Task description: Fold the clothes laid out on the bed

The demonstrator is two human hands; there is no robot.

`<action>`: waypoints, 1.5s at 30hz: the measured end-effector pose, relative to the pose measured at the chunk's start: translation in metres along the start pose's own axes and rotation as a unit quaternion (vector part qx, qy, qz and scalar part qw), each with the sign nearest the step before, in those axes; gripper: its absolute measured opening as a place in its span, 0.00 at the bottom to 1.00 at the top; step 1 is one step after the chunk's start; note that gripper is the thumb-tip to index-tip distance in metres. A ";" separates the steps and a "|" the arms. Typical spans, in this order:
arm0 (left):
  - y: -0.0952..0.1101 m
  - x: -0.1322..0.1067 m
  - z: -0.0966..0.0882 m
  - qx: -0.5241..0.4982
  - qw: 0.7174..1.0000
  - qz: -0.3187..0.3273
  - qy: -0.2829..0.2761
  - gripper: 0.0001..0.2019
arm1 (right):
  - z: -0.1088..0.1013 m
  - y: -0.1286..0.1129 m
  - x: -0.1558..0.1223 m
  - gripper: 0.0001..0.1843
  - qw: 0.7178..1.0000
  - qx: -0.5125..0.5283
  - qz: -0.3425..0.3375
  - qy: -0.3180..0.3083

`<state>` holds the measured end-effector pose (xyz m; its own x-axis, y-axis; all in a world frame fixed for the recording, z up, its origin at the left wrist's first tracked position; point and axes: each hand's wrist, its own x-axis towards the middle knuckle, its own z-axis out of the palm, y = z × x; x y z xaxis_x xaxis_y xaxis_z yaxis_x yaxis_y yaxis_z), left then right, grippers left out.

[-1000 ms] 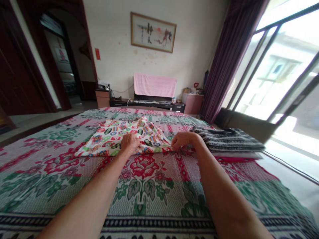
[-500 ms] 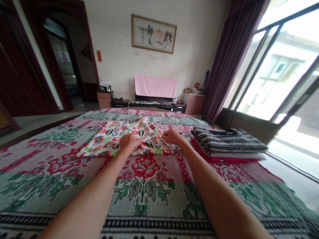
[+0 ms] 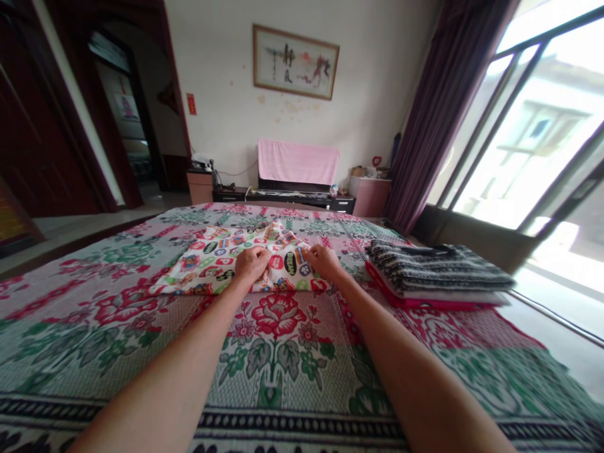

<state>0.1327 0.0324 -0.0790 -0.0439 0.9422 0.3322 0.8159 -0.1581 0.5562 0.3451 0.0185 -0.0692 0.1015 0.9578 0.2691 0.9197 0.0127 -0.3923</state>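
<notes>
A white garment with a colourful cartoon print (image 3: 212, 261) lies spread on the flowered bedspread; its exact kind I cannot make out. Near the garment's middle, my left hand (image 3: 252, 262) is closed, pinching a bit of the fabric. My right hand (image 3: 323, 261) is also closed and grips the cloth close to its right end. Between the two hands the fabric is drawn up in folds, and its far edge is rumpled. Both forearms reach forward over the bedspread (image 3: 268, 371).
To the right sits a stack of folded clothes, a black-and-white patterned knit (image 3: 438, 267) on top and a red piece (image 3: 391, 292) below. A low cabinet (image 3: 342, 205) with a pink cloth-covered object (image 3: 298, 162) stands beyond the bed. A window (image 3: 533, 135) is at right.
My left hand has shifted slightly right and now pinches the cloth with its fingers curled. The fabric between my hands looks more spread out. The view has tilted a little.
</notes>
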 end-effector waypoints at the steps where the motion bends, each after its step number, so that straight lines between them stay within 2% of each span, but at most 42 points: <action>1: 0.000 0.000 0.001 0.015 1.000 -0.002 -0.004 0.16 | -0.001 0.002 0.000 0.18 1.000 -0.005 0.009 -0.008; 4: 0.000 -0.002 0.003 0.056 0.998 0.013 -0.006 0.16 | -0.005 0.010 0.002 0.17 0.998 0.007 0.043 -0.055; 6: 0.001 -0.003 0.005 0.079 0.996 0.043 -0.004 0.16 | -0.011 0.015 0.003 0.17 0.989 0.046 0.065 -0.121; 9: 0.003 -0.005 0.007 0.099 0.988 0.117 -0.008 0.15 | -0.027 0.019 0.000 0.15 0.967 0.106 0.088 -0.213; 13: 0.003 -0.006 0.013 0.103 0.968 0.227 -0.043 0.16 | -0.052 0.021 -0.009 0.12 0.938 0.132 0.073 -0.313; 16: 0.001 -0.008 0.017 0.115 0.961 0.238 -0.079 0.16 | -0.063 0.020 -0.014 0.11 0.915 0.125 0.062 -0.379; 19: -0.001 -0.011 0.019 0.131 0.958 0.232 -0.108 0.17 | -0.065 0.017 -0.015 0.09 0.906 0.099 0.064 -0.407; 23: 0.000 -0.015 0.019 0.148 0.955 0.228 -0.116 0.18 | -0.059 0.013 -0.011 0.07 0.919 0.046 0.045 -0.389; 28: 0.002 -0.018 0.019 0.156 0.959 0.204 -0.119 0.19 | -0.046 0.006 -0.010 0.12 0.960 -0.041 0.015 -0.276; 32: 0.002 -0.018 0.017 0.131 0.963 0.208 -0.109 0.20 | -0.039 0.005 -0.012 0.11 0.966 -0.093 -0.002 -0.241; 36: 0.003 -0.020 0.008 0.110 0.969 0.200 -0.094 0.19 | -0.032 0.012 -0.007 0.10 0.970 -0.116 -0.001 -0.215; 38: 0.002 -0.023 0.002 0.113 0.971 0.195 -0.086 0.17 | -0.029 0.016 -0.003 0.12 0.975 -0.125 -0.036 -0.183; 41: -0.007 -0.027 -0.015 0.121 0.968 0.204 -0.080 0.14 | -0.025 0.012 -0.002 0.12 0.974 -0.113 -0.131 -0.144; 43: -0.021 -0.028 -0.032 0.140 0.966 0.204 -0.077 0.14 | -0.023 0.005 -0.005 0.12 0.970 -0.097 -0.176 -0.135; 45: -0.043 -0.027 -0.054 0.179 0.966 0.175 -0.070 0.14 | -0.020 -0.003 -0.010 0.13 0.971 -0.086 -0.186 -0.123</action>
<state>0.0679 -0.0024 -0.0705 0.3287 0.8839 0.3326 0.9146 -0.3857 0.1212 0.3486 0.0027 -0.0529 -0.3240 0.9360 0.1374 0.9275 0.3429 -0.1490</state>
